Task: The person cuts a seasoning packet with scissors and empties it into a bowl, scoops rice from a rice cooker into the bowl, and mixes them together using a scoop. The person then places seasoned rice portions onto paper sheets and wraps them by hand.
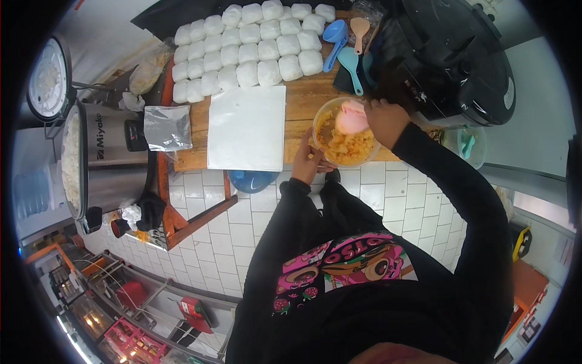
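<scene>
A round clear plastic bowl stands at the front edge of the wooden table, with orange-yellow crumbly food inside it. My left hand grips the bowl's left side, fingers under its near edge. Over the bowl, my right hand is closed around a pink rice paddle, whose blade touches the food; its handle is hidden in my fist. Left of the bowl lies a stack of white wrapping paper. Rows of white wrapped parcels sit behind that paper.
A large black rice cooker rises at the right. Blue scoop, teal paddle and peach paddle lie behind the bowl. Leftward are foil sheets and an open Miyako cooker full of rice. A tub stands far right.
</scene>
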`<state>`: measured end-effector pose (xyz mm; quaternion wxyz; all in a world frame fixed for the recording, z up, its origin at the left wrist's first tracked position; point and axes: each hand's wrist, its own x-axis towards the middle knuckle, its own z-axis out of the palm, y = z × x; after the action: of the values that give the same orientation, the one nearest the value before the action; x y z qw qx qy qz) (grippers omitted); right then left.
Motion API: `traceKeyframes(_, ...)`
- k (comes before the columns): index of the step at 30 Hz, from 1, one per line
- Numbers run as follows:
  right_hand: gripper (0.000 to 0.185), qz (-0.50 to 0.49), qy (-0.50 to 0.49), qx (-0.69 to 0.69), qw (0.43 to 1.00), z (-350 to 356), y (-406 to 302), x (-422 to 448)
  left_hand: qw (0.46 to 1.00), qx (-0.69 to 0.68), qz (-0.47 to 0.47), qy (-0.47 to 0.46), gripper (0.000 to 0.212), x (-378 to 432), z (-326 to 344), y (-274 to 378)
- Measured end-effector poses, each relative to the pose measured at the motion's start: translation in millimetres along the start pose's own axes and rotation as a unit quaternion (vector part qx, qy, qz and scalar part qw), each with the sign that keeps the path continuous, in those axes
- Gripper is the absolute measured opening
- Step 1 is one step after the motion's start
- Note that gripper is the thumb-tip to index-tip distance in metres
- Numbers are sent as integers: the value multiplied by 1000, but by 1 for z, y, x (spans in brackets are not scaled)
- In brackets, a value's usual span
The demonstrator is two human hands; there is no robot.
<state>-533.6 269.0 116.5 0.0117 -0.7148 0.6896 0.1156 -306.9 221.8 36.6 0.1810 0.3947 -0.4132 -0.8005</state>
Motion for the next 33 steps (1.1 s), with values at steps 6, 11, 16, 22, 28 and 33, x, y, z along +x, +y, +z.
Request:
traceKeyframes(6,17,77,-32,6,997,30,-45,-4,1000,7,16,5,63,4,-2,-1)
traceKeyframes(11,14,-14,-92,55,994,-11,-24,-19,1000,-18,2,11,59,-5,-1,8)
traceKeyframes(16,15,4,-79,51,996,-10,-38,-39,999,-33,7,9,59,-4,-1,3)
traceKeyframes(22,24,63,-44,40,996,26,-38,-4,999,-49,-6,17,59,-5,2,2)
traceKeyframes(28,42,144,36,-5,989,47,-58,-9,999,-36,-1,6,59,0,1,4)
traceKeyframes(33,39,-66,7,38,997,11,-29,-21,999,-10,-14,-29,56,6,-14,5)
